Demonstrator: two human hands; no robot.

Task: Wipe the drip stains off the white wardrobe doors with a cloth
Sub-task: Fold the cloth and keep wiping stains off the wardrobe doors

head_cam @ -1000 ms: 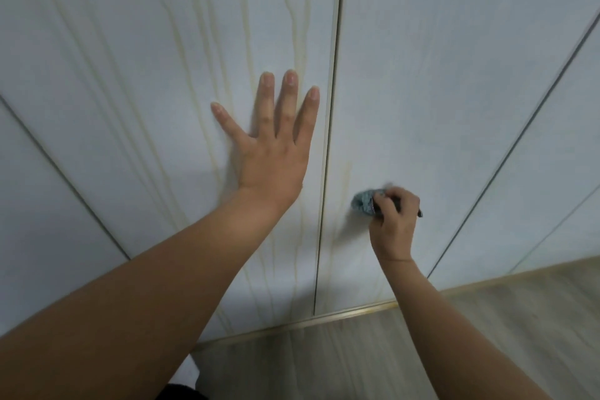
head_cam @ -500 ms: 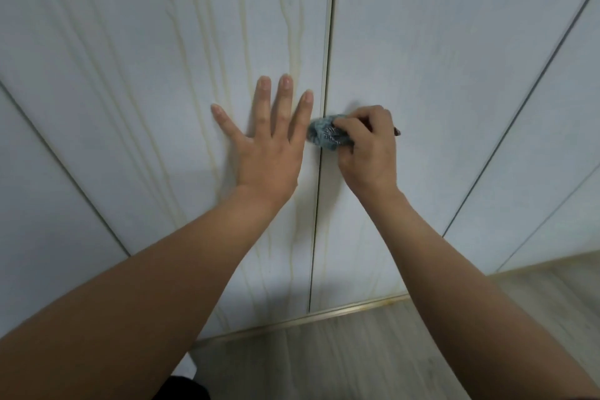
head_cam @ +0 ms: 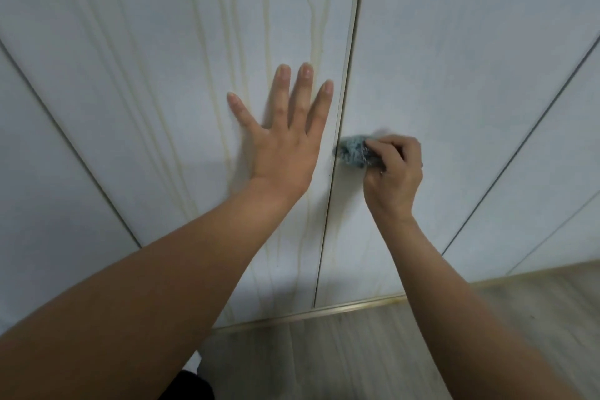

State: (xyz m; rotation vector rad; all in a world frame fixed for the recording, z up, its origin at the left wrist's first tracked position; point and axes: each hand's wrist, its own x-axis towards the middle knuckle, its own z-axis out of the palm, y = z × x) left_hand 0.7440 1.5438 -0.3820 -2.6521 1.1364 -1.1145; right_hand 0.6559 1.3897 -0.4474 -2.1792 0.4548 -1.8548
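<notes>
Right hand grips cloth beside flat left hand.

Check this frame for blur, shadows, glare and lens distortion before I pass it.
Head view: the right hand and the cloth it grips are slightly motion-smeared, while the left hand, flat on the wardrobe door, is sharp. Head view: the light is soft and even with no glare, with a faint shadow beside the left wrist. Head view: wide-angle bend makes the door seams fan outward.
</notes>
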